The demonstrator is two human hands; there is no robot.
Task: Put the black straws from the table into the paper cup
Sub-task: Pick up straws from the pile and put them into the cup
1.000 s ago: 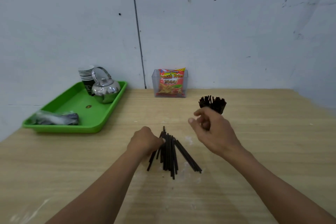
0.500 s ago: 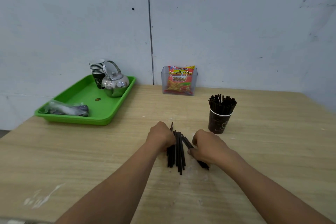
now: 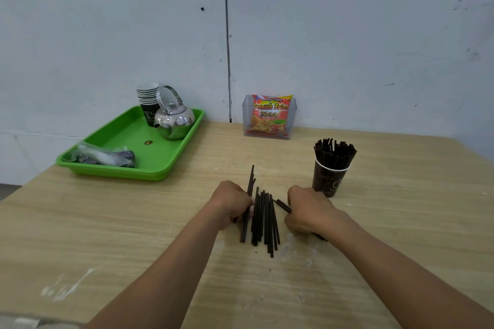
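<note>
Since one second ago the right hand has come down from the paper cup to the table, and since half a second ago both hands hardly moved. Now I see its fingers curled around a few black straws at the right side of the pile, and the left hand grips some at the left side. This pile lies flat near the middle of the table, between the two hands. Just beyond the right hand the dark cup stands upright, toward the right edge, filled with standing straws; its print I cannot read. At the far edge a clear holder keeps a snack packet reading "Kentang Goreng", "French Fries" and "2000". On the far left corner a green tray carries a steel kettle, stacked cups and a plastic bag.
</note>
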